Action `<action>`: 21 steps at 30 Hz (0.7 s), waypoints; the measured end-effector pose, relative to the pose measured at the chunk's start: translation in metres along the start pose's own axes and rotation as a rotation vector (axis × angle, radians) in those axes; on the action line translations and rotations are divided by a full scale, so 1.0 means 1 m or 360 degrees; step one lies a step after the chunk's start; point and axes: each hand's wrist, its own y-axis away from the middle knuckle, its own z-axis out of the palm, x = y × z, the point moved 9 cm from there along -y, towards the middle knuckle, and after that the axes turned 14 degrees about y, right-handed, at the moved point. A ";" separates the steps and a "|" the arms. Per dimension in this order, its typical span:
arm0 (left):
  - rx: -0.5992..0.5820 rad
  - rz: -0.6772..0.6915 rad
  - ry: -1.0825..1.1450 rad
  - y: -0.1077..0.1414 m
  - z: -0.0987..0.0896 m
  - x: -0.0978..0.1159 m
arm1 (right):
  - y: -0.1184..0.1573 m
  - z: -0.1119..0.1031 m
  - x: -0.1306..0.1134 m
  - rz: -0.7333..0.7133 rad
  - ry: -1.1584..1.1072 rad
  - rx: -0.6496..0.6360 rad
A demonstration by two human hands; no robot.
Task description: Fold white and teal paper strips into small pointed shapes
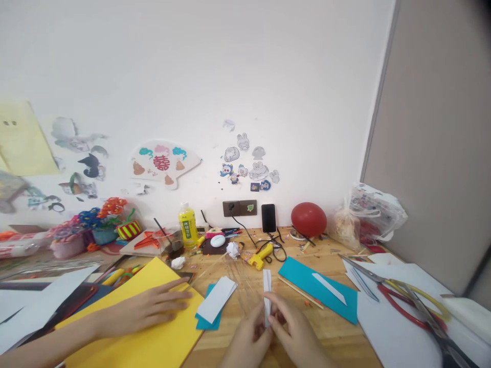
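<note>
Your hands, 2: left hand (251, 335) and right hand (291, 327) both grasp 1 folded white strip (267, 280) at fingertip level, low centre, over the wooden table (215, 352). To your left, 1 co-worker's hand (143, 312) rests on 1 yellow sheet (161, 281). Between: 1 pile, white pieces (217, 300) atop blue. To your right, 1 blue card (303, 273) bears 1 white slip (330, 289). Beyond: 1 glue gun (261, 258), 1 red balloon (309, 219), 1 phone (269, 218). Scissors (402, 305) overlap, far right; count unclear.
</note>
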 end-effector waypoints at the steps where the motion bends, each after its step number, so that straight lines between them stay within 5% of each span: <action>1: -0.0003 -0.0032 0.0051 0.000 0.000 -0.002 | 0.000 -0.001 0.000 0.0006 0.0002 0.0014; 13: 0.0183 -0.0243 0.0361 -0.002 -0.009 -0.020 | -0.001 -0.006 0.002 0.0073 0.0082 0.0069; 21: 0.0131 -0.0237 0.0354 -0.003 -0.009 -0.021 | -0.001 -0.011 -0.021 -0.0195 0.0246 -0.0004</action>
